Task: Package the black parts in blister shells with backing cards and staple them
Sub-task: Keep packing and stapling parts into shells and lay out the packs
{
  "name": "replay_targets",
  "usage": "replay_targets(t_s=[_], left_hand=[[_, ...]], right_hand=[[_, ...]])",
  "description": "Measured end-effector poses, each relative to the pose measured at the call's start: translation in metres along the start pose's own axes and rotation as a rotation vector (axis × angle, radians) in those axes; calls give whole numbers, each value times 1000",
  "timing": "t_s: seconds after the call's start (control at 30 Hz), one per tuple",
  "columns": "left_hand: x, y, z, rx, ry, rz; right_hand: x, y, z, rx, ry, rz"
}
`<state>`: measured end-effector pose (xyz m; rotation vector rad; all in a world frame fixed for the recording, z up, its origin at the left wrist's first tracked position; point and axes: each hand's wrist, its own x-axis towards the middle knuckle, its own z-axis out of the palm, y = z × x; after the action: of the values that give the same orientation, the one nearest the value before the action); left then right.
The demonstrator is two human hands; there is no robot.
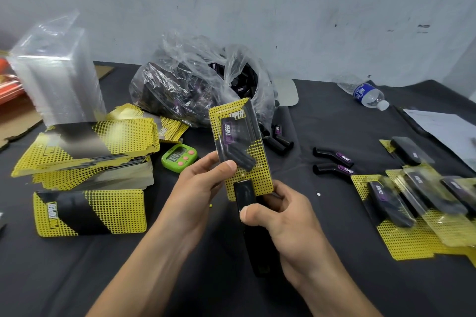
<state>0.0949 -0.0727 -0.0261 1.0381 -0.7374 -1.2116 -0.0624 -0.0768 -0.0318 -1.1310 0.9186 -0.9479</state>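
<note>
**Desk:** Where's the pack right now?

**Operator:** Centre of my view, lifted off the table (pixel 77 278) and upright. My left hand (pixel 203 183) pinches the blister pack (pixel 239 141) at its lower left edge, thumb flat on the clear shell and fingers behind the card. The black part (pixel 242 157) sits inside, slanted toward the bottom.

**Desk:** And the stapler?

**Operator:** The stapler (pixel 247 195) is in my right hand (pixel 280 219), fingers curled round its body and thumb on top. Its nose meets the card's bottom edge at six o'clock. I can't tell whether the card is actually in the mouth.

**Desk:** How would you finish it?

**Operator:** I'd seat the edge fully and keep the nose square. The staple should go through flat flange and card, clear of the bubble, in one firm squeeze. My left thumb should stop the shell sliding.

**Desk:** Anything in the way?

**Operator:** Nothing between my hands, but there's plenty around them:
- a green timer (pixel 179 157) at ten o'clock, near my left knuckles
- the backing cards (pixel 85 152) at nine
- the stacked empty shells (pixel 56 72) beyond the cards
- the bag of parts (pixel 195 85) at twelve, behind the pack
- the loose parts (pixel 332 156) at two
- the finished packs (pixel 412 201) at three, which I'd say is the place to set this one down
</note>
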Motion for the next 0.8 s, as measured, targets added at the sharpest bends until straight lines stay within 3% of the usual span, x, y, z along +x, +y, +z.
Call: replay_targets(t_s=[0.2, 0.4, 0.63, 0.8], left_hand=[[3, -5, 0, 2, -15, 37], [5, -13, -2, -9, 118, -5], [14, -9, -21, -60, 188, -103], [9, -7, -16, -101, 138, -119]], right_hand=[[4, -1, -3, 64, 17, 80], [4, -2, -12, -20, -155, 240], [7, -8, -36, -372, 15, 208], [13, -4, -35, -641, 289, -43]])
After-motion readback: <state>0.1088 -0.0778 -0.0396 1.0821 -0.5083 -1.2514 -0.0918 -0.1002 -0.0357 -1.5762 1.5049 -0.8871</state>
